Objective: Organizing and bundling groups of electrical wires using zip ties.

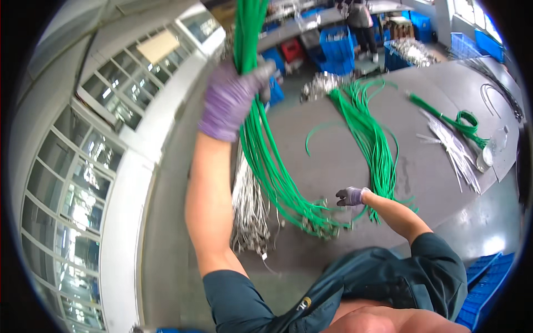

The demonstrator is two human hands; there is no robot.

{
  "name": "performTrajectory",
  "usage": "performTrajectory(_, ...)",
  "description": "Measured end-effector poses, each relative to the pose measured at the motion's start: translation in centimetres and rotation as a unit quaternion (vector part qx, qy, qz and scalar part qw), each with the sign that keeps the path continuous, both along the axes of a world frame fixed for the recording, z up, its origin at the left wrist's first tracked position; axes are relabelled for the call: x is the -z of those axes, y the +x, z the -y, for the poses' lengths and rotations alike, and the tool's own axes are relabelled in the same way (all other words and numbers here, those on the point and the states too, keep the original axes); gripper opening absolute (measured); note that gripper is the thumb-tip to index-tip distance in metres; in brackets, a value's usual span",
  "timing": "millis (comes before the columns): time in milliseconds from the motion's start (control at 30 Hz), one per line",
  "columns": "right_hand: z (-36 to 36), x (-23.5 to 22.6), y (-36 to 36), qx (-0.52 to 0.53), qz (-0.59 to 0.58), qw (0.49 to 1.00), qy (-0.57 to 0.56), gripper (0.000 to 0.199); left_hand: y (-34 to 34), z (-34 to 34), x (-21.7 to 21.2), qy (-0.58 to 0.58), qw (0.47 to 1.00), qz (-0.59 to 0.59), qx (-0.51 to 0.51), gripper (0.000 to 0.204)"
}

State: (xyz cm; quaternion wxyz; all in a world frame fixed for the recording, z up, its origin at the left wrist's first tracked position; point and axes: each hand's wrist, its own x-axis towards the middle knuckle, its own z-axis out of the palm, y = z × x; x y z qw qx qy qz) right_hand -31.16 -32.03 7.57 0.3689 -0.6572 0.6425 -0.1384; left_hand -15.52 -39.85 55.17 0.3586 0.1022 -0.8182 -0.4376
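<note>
My left hand (230, 100), in a purple glove, is raised high at the left and closed round a thick bundle of green wires (269, 161). Below my grip the wires curve down and right, their metal-tipped ends lying near the table's front edge. My right hand (351, 196), gloved too, hovers by those ends with its fingers stretched out to the left, apparently holding nothing. Just beyond it, a second spread of green wires (369, 139) lies lengthwise on the grey table (322, 150).
White wires (250, 205) with metal ends lie behind the raised bundle. To the right are a tied green bundle (466, 125), white strips (455, 152) and a clear plastic bottle (493, 149). Blue crates (337, 50) and a person (362, 28) are farther back.
</note>
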Motion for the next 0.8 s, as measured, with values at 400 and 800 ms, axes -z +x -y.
performTrajectory(400, -6.2, -49.9, -4.3, 0.085, 0.396, 0.699, -0.589, 0.053, -4.7, -2.5, 0.5, -0.121, 0.988, 0.006, -0.095, 0.027)
performTrajectory(800, -7.5, -57.8, -7.9, 0.095, 0.548, 0.623, -0.55, 0.036, -4.6, -4.8, -0.1, -0.057, 0.998, -0.004, 0.022, 0.035)
